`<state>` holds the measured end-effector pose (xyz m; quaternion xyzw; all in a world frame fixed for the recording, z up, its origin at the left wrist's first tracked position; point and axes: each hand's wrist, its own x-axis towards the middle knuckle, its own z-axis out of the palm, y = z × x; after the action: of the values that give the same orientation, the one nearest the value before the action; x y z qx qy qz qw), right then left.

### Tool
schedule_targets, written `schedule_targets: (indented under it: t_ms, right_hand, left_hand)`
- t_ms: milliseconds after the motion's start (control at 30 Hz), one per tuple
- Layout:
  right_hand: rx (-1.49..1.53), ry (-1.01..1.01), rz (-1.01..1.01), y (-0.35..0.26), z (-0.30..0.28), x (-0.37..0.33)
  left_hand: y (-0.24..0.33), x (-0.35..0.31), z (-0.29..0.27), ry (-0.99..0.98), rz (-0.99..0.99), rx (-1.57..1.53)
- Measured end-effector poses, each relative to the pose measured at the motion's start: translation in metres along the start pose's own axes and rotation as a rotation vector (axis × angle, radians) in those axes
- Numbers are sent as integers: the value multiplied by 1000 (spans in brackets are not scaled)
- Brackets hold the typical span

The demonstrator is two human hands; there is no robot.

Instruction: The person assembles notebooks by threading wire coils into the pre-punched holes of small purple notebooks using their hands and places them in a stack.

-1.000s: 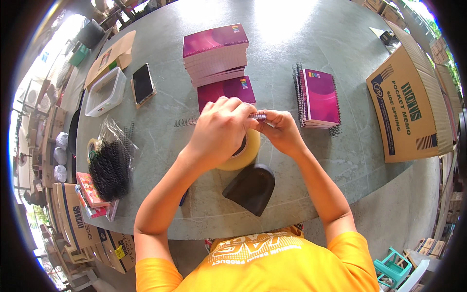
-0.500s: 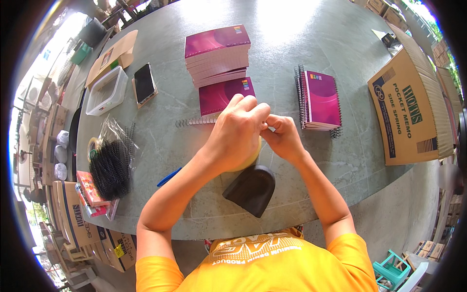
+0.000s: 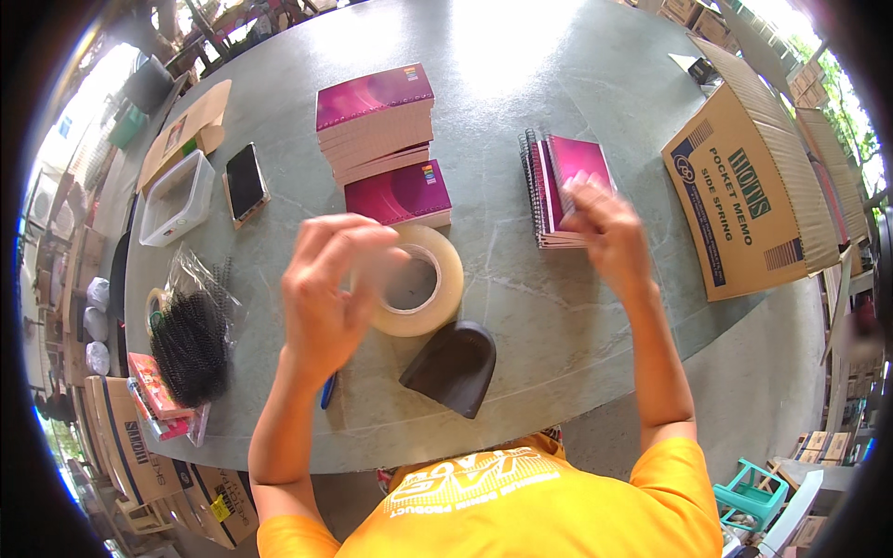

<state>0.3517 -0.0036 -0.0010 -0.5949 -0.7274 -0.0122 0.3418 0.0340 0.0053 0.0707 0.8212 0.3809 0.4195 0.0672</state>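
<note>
My left hand [image 3: 326, 284] is raised beside the roll of clear tape [image 3: 445, 298], thumb apart from the curled, partly blurred fingers; nothing shows in it. Over the small pile of purple spiral notebooks [image 3: 584, 158], my right hand [image 3: 609, 232] has its fingertips at the covers. Motion smears those fingers, and I cannot tell whether they grip or only touch. Purple memo pads without coils stand in a tall stack [image 3: 372, 98], with a lower pile [image 3: 400, 191] in front of it. A dark, round-ended block [image 3: 451, 367] lies near the tape.
An open cardboard box [image 3: 744, 195] stands at the right. Along the left are a phone [image 3: 246, 181], a clear plastic tub [image 3: 177, 200], a bundle of black coils [image 3: 191, 349] and small red packs [image 3: 158, 391]. A blue pen [image 3: 328, 391] lies partly behind my left forearm.
My hands, together over the tape before, have parted: the left moved left, the right moved right to the spiral notebooks. The coil beside the lower pile no longer shows, and the tape roll is uncovered.
</note>
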Motion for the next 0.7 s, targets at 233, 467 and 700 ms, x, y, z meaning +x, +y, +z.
schedule_targets:
  t_ms: [233,467,700]
  right_hand:
    - [-182,12,-83,0,15,-15]
    - [-74,32,-50,-2,21,-17]
    - [-73,4,-30,-5,19,-16]
  left_hand:
    - [65,17,-27,-444,50,-1109]
    - [103,11,-27,-666,23,-1307]
    - [119,6,-16,-693,-12,-1286]
